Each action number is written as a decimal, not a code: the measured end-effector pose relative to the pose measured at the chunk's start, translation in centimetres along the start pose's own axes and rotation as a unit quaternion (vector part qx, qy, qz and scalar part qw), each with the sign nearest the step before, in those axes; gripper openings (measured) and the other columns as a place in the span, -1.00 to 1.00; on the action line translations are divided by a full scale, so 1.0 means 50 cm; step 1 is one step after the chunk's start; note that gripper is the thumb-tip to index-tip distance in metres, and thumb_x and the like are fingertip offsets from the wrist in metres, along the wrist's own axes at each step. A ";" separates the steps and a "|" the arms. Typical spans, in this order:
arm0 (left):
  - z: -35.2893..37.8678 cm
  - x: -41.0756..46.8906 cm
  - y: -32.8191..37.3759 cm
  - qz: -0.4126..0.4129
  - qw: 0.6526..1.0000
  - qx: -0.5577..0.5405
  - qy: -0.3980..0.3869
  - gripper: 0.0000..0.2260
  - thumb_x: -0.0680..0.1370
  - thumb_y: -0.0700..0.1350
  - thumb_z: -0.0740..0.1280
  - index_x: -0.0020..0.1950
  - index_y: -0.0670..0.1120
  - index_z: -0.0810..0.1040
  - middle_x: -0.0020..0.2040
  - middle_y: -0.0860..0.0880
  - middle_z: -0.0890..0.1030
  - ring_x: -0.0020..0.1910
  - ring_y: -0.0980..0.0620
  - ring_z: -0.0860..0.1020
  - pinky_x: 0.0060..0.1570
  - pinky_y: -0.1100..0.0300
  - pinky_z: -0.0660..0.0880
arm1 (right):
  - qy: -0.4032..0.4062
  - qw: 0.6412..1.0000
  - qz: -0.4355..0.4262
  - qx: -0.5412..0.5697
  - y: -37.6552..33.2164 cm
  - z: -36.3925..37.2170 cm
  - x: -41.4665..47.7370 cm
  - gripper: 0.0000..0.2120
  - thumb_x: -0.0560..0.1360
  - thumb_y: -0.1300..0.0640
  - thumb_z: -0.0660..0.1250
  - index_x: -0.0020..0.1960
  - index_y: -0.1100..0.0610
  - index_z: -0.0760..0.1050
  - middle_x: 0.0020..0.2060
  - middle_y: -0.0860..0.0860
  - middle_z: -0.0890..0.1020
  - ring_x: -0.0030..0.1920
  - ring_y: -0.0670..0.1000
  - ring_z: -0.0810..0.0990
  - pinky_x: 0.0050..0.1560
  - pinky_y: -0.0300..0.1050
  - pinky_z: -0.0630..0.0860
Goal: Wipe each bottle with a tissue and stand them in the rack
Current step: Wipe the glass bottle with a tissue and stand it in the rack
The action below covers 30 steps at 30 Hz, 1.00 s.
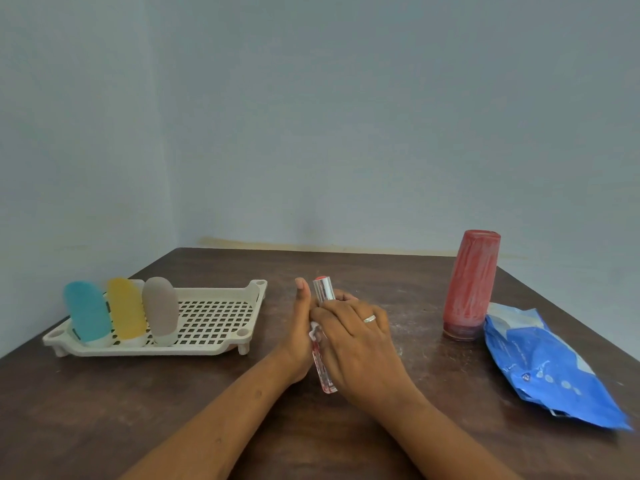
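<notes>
Red-tinted and clear, the slim bottle (323, 374) is steadied over the surface (104, 410) by the left hand (299, 336) curled behind it, so the right hand (360, 341) fingers (334, 315) can pinch a white tissue (314, 332) round its middle, the rack (214, 291) well to their left.

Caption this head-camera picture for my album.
Left hand and right hand grip a slim bottle; three bottles stand in the rack.

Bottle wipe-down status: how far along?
Done: teal bottle, yellow bottle and grey-brown bottle stand in the cream perforated plastic rack. In hand: left hand and right hand grip a slim clear red-capped bottle, white tissue showing between them. Left: the tall red bottle beside the blue pack.
</notes>
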<state>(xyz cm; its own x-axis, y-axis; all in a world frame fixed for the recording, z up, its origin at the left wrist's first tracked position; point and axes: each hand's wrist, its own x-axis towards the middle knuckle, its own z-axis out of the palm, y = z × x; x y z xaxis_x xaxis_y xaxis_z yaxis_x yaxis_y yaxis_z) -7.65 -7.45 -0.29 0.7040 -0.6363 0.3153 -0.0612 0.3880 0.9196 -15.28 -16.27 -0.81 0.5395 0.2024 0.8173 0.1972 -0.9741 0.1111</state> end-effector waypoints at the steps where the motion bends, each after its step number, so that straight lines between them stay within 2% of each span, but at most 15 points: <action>1: 0.001 0.000 -0.001 0.002 1.000 -0.002 0.000 -0.13 0.11 0.58 0.30 -0.02 -0.18 0.58 -0.17 -0.09 0.65 -0.13 0.02 0.65 -0.09 0.21 0.58 | 0.005 1.000 -0.006 -0.007 0.000 -0.002 0.001 -0.72 0.47 0.06 0.18 0.16 0.01 0.47 0.08 -0.07 0.57 0.15 0.01 0.50 0.12 -0.11 0.24; 3: 0.003 -0.001 -0.001 0.002 1.000 -0.002 0.003 -0.18 0.18 0.57 0.26 -0.04 -0.17 0.58 -0.17 -0.10 0.65 -0.12 0.01 0.64 -0.07 0.19 0.58 | 0.018 1.000 -0.014 -0.018 0.002 -0.002 0.003 -0.75 0.46 0.08 0.20 0.12 0.02 0.49 0.05 -0.06 0.58 0.10 0.02 0.52 0.09 -0.10 0.27; 7: 0.011 -0.005 0.006 -0.019 1.000 0.001 0.020 -0.28 0.40 0.42 -0.03 -0.05 -0.17 0.56 -0.20 -0.10 0.64 -0.14 0.00 0.63 -0.11 0.19 0.59 | 0.039 0.999 -0.013 -0.031 0.009 -0.001 0.003 -0.84 0.46 0.07 0.24 0.01 0.02 0.51 0.00 -0.06 0.60 0.10 0.00 0.53 0.05 -0.10 0.31; 9: 0.016 -0.006 0.011 -0.022 0.999 0.009 0.024 -0.32 0.41 0.33 -0.10 -0.04 -0.18 0.55 -0.18 -0.12 0.64 -0.18 0.03 0.64 -0.15 0.20 0.60 | 0.040 0.999 0.001 -0.034 0.015 -0.002 0.002 -0.87 0.46 0.07 0.24 -0.03 0.02 0.52 -0.03 -0.07 0.60 0.05 -0.01 0.55 0.04 -0.10 0.31; 13: 0.017 -0.008 0.013 -0.038 0.998 0.027 0.039 -0.34 0.38 0.32 -0.10 0.00 -0.13 0.55 -0.14 -0.10 0.68 -0.16 0.04 0.67 -0.17 0.18 0.62 | 0.023 0.999 0.042 -0.018 0.026 -0.006 0.002 -0.87 0.48 0.05 0.20 -0.03 0.00 0.50 -0.03 -0.09 0.59 -0.03 -0.04 0.53 0.02 -0.12 0.29; 17: 0.014 -0.005 0.009 -0.028 0.998 0.028 0.051 -0.31 0.38 0.35 -0.09 0.00 -0.15 0.56 -0.14 -0.12 0.69 -0.11 -0.04 0.66 -0.08 0.10 0.60 | 0.011 0.996 0.090 0.013 0.031 -0.011 0.002 -0.84 0.50 0.03 0.14 -0.06 -0.01 0.49 -0.07 -0.15 0.59 -0.06 -0.07 0.53 -0.02 -0.15 0.27; 21: 0.013 -0.004 0.002 -0.011 0.998 0.018 0.055 -0.33 0.39 0.34 -0.09 -0.04 -0.16 0.55 -0.20 -0.10 0.67 -0.14 -0.03 0.65 -0.13 0.14 0.59 | -0.005 0.991 0.126 0.040 0.039 -0.006 0.000 -0.85 0.54 0.02 0.10 -0.07 -0.04 0.44 -0.10 -0.19 0.57 -0.07 -0.10 0.51 -0.04 -0.17 0.29; 26: 0.014 -0.005 0.002 -0.023 0.997 0.026 0.069 -0.35 0.37 0.33 -0.06 -0.03 -0.14 0.55 -0.12 -0.16 0.64 -0.10 -0.04 0.63 -0.04 0.09 0.59 | 0.010 0.990 0.111 0.089 0.028 -0.009 0.000 -0.87 0.52 0.06 0.10 -0.02 -0.03 0.41 -0.05 -0.14 0.56 -0.06 -0.10 0.48 -0.07 -0.16 0.37; 30: 0.007 -0.004 0.002 -0.037 0.997 0.037 0.059 -0.31 0.37 0.37 -0.05 0.03 -0.13 0.58 -0.07 -0.15 0.68 0.00 -0.08 0.64 0.07 0.00 0.56 | -0.004 0.995 0.057 0.080 0.012 -0.001 0.002 -0.84 0.47 0.12 0.15 0.03 -0.03 0.39 -0.02 -0.10 0.55 0.00 -0.09 0.48 -0.02 -0.18 0.38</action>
<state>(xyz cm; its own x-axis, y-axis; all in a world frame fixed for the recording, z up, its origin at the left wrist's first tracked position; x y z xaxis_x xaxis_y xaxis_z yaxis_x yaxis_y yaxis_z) -8.03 -7.50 -0.16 0.7861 -0.5774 0.2205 -0.0549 0.2902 0.9554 -15.13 -16.84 -0.62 0.5724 0.0936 0.8146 0.2624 -0.9621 -0.0738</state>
